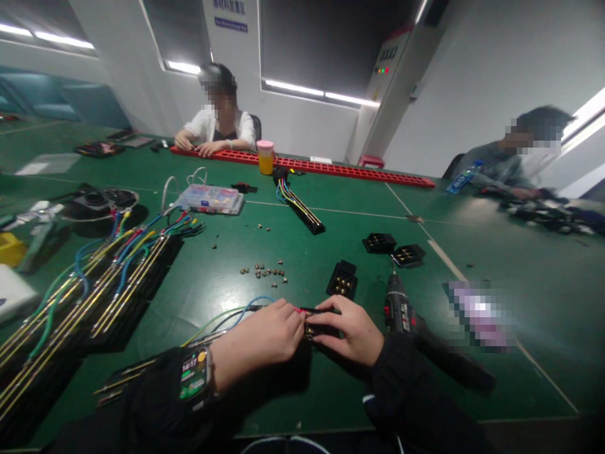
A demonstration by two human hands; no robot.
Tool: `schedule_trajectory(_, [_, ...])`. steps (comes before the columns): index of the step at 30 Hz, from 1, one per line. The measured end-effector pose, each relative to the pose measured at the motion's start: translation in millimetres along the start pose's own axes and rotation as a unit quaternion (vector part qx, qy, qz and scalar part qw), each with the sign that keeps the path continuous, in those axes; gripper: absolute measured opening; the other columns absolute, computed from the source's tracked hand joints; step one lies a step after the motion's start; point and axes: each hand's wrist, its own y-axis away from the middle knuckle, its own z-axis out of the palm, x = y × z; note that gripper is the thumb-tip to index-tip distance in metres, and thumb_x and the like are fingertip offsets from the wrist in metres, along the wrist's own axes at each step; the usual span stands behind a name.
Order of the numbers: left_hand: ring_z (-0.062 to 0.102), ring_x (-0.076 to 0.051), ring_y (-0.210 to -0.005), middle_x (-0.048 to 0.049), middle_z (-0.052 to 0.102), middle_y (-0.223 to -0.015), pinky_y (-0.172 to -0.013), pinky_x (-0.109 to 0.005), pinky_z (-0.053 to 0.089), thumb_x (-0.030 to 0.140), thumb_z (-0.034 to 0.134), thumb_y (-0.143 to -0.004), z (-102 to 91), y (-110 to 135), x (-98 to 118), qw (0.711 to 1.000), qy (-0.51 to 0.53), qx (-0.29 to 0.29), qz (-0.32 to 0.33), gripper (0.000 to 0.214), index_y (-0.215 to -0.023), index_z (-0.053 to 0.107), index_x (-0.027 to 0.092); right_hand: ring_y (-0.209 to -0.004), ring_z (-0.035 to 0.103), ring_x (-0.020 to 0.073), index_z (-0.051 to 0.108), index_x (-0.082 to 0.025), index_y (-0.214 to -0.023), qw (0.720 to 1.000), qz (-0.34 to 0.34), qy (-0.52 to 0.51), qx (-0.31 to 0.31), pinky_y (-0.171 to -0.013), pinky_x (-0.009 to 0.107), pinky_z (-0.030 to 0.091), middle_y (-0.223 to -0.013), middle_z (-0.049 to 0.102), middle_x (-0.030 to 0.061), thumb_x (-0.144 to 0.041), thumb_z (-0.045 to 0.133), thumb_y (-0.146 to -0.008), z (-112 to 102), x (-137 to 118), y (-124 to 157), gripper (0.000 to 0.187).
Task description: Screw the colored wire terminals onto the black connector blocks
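Note:
My left hand (262, 337) is closed in a pinch, pressing a red-tipped wire end into a small black terminal block (317, 326) on the green table. Blue, green and grey wires (231, 313) trail left from under its fingers. My right hand (347, 331) lies over the block with fingers curled round it, holding it down. A smartwatch (193, 373) sits on my left wrist. Three more black terminal blocks (342, 279) (379, 242) (408, 255) lie just beyond. Several small brass screws (265, 271) are scattered ahead of my hands.
A black cordless screwdriver (399, 307) lies right of my right hand. Long black strips with coloured wires (94, 284) fill the left. A clear parts box (210, 198), a yellow cup (265, 157) and a red rail (331, 167) stand farther back. Two other people sit at the table.

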Motion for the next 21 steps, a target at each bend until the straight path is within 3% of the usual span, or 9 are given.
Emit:
schedule_trajectory(9, [0.06, -0.023, -0.072, -0.0075, 0.067, -0.081, -0.064, -0.037, 0.041, 0.013, 0.064, -0.095, 2.6, -7, 2, 1.0, 0.015, -0.027, 0.0, 0.005, -0.092, 0.067, 0.011, -0.102, 0.064, 0.0245, 0.074, -0.024, -0.118, 1.0, 0.001, 0.015, 0.0, -0.086, 0.04, 0.055, -0.114, 0.066, 0.0113, -0.032, 0.075, -0.091, -1, -2, 3, 0.028])
schedule_trajectory(13, [0.062, -0.021, -0.075, -0.0056, 0.069, -0.084, -0.067, -0.035, 0.044, 0.014, 0.065, -0.097, 3.6, -2, -9, 0.992, 0.108, -0.057, -0.025, 0.004, -0.095, 0.068, 0.013, -0.102, 0.063, 0.0254, 0.074, -0.024, -0.12, 1.0, 0.009, 0.028, -0.01, -0.087, 0.042, 0.055, -0.114, 0.065, 0.0121, -0.029, 0.073, -0.092, -3, -6, 2, 0.029])
schedule_trajectory(17, [0.065, -0.018, -0.083, -0.004, 0.07, -0.093, -0.074, -0.031, 0.048, 0.016, 0.061, -0.101, 3.2, 5, -21, 0.971, 0.228, -0.058, -0.055, 0.011, -0.109, 0.068, 0.018, -0.102, 0.062, 0.0256, 0.073, -0.024, -0.12, 0.999, 0.015, 0.037, -0.018, -0.087, 0.042, 0.054, -0.115, 0.065, 0.0124, -0.029, 0.07, -0.093, -4, -10, 3, 0.027])
schedule_trajectory(21, [0.066, -0.016, -0.08, -0.0026, 0.072, -0.092, -0.072, -0.028, 0.05, 0.021, 0.058, -0.103, -3.5, 5, -24, 0.96, 0.263, -0.047, -0.086, 0.014, -0.11, 0.071, 0.021, -0.103, 0.062, 0.0258, 0.073, -0.023, -0.12, 0.998, 0.026, 0.041, -0.028, -0.088, 0.042, 0.054, -0.116, 0.064, 0.0125, -0.028, 0.07, -0.093, -5, -11, 3, 0.028])
